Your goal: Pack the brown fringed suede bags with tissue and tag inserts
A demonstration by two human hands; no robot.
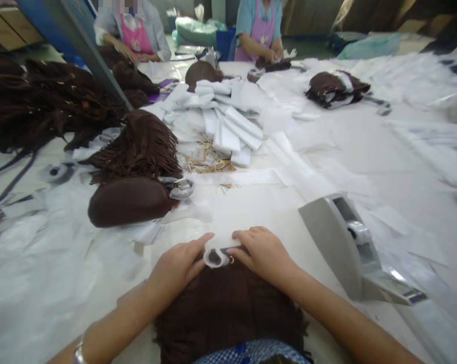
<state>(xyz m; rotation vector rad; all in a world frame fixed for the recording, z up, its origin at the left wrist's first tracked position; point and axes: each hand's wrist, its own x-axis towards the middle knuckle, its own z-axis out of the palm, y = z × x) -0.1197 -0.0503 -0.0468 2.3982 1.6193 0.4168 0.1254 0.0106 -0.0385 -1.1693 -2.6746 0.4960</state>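
A dark brown fringed bag [228, 308] lies flat in front of me, its lower end close to my body. At its top edge is a rolled piece wrapped in white material [216, 258], with a small gold-coloured ring beside it. My left hand [181, 263] grips the left end of this wrapped piece, fingers curled. On the other side, my right hand [262, 253] is closed on the top edge of the bag, thumb near the ring. The undersides of my fingers are hidden. White paper lies just beyond my hands.
A grey tape dispenser [334, 247] stands at right. Another brown fringed bag [137, 202] lies at left, before a pile of brown bags [42, 106]. Folded white packing pieces [228, 121] and tags [206, 159] lie ahead. Two people work across the table.
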